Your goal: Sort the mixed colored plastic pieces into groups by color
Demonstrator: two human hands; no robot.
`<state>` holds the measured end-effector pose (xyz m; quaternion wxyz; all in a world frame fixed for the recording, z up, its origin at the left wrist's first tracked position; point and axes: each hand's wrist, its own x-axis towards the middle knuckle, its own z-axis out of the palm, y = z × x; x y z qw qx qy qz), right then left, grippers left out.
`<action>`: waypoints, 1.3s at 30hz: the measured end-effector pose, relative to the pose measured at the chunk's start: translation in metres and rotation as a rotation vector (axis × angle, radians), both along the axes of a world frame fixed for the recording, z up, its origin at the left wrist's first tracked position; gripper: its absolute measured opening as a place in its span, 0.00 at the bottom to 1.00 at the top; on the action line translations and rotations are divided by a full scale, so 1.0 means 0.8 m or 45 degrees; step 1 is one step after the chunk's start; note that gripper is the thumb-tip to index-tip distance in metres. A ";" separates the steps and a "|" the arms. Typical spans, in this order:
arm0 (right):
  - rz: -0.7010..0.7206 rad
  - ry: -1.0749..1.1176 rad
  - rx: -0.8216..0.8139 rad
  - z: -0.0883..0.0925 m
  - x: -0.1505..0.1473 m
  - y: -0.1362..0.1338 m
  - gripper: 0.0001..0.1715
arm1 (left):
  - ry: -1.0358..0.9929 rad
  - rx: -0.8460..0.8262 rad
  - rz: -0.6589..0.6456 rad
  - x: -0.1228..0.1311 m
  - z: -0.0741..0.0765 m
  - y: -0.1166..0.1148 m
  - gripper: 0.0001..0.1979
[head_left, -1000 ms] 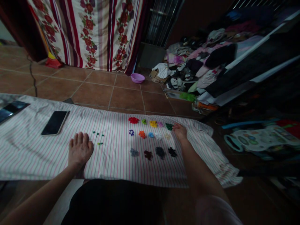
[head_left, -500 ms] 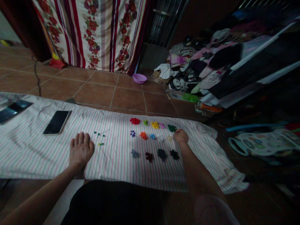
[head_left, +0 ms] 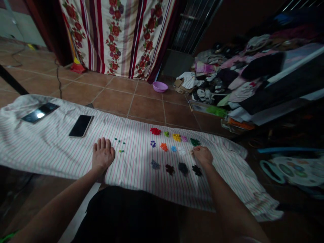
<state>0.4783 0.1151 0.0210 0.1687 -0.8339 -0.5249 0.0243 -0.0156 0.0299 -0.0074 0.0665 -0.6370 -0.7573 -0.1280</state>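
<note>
My left hand (head_left: pixel 103 156) lies flat on the striped cloth (head_left: pixel 136 162), fingers stretched out, just left of several loose green and yellow-green bits (head_left: pixel 119 141). Over on the right, my right hand (head_left: pixel 204 155) has its fingertips pinched together at the small beige pile (head_left: pixel 191 152), which it partly covers. Whether a piece is between those fingertips is too small to tell. Dark green pieces (head_left: pixel 195 141) are heaped just beyond it, white ones (head_left: pixel 181 151) to its left, and black ones (head_left: pixel 196 170) nearer me.
More heaps of tiny pieces stand in rows: red (head_left: pixel 155 131), yellow (head_left: pixel 176 137), orange (head_left: pixel 164 146), grey (head_left: pixel 155 164) and brown (head_left: pixel 169 169). Two phones, one dark (head_left: pixel 81 126) and one reflecting light (head_left: pixel 40 113), lie at left. A purple basin (head_left: pixel 160 87) sits on the floor.
My right hand has shifted from beside the dark green heap toward me, onto the beige pile. My left hand stays flat on the cloth. The whole view has swung to the left.
</note>
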 end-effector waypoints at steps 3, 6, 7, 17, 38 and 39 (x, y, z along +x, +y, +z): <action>0.087 -0.154 -0.116 0.014 -0.042 -0.003 0.16 | -0.002 -0.014 0.005 0.000 0.002 0.000 0.29; 0.268 -0.174 -0.048 0.022 -0.091 -0.001 0.18 | -0.008 -0.006 0.000 -0.001 0.002 0.000 0.29; 0.350 -0.153 -0.014 0.022 -0.110 -0.001 0.18 | -0.013 0.001 -0.001 -0.001 0.001 0.000 0.29; 1.115 0.400 0.290 -0.056 -0.350 -0.012 0.20 | -0.034 0.056 0.000 -0.001 -0.005 0.000 0.29; 1.396 0.373 0.364 -0.055 -0.447 -0.051 0.06 | -0.116 0.099 -0.020 -0.001 -0.004 0.001 0.27; 1.376 0.403 0.379 -0.056 -0.444 -0.052 0.06 | -0.119 0.101 -0.016 -0.001 -0.004 0.001 0.27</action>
